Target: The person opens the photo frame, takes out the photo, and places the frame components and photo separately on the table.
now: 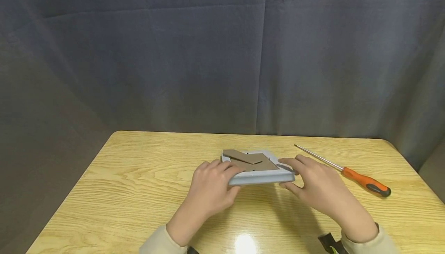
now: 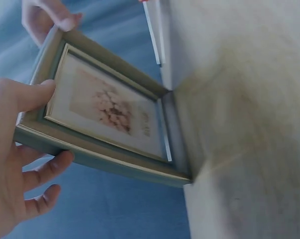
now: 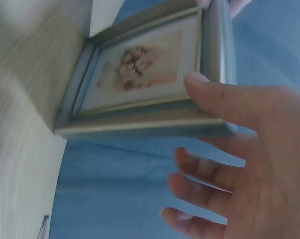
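Note:
Both hands hold a picture frame [image 1: 264, 177] by its near corners, its back turned up. The left hand [image 1: 210, 184] grips the left corner, fingers over the back and thumb beneath. At the right corner, the right hand [image 1: 318, 182] pinches the rim between fingers and thumb. A brown stand flap [image 1: 239, 155] sticks up from the brown backing board [image 1: 265, 165]. In the left wrist view, a flower print [image 2: 112, 109] shows on the downward-facing front. The frame is tilted, near edge raised, far edge down at the table top.
A screwdriver [image 1: 365, 181] with an orange and black handle lies on the wooden table [image 1: 139, 192], right of the frame, its shaft pointing back left. A dark grey curtain [image 1: 194, 68] hangs behind the table's back edge.

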The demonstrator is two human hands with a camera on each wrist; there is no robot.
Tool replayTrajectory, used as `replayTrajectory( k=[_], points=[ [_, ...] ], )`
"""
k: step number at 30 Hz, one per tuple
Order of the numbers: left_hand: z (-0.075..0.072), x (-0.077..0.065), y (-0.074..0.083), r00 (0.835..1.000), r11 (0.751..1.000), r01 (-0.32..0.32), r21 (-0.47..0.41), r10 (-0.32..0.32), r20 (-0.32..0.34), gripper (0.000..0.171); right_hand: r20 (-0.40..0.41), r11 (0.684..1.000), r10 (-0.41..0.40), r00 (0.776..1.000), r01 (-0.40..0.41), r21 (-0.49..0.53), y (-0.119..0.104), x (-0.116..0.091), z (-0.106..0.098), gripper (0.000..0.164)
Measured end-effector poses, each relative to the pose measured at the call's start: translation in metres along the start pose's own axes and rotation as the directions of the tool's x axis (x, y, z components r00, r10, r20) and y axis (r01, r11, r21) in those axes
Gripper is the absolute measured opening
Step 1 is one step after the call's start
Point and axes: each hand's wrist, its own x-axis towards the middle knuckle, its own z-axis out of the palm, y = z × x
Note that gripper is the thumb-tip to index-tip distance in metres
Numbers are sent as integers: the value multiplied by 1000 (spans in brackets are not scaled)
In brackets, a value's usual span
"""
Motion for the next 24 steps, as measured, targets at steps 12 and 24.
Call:
replayTrajectory(
  k=[12,24],
  points=[
    [-25,5,-4,996,982,91,-164,-90,14,33,91,949,7,996,-35,314,18,10,32,40],
    [-25,8,-12,970,894,232,-384,-242,24,37,153,777,-20,988,-81,625,15,26,47,20]
  ],
)
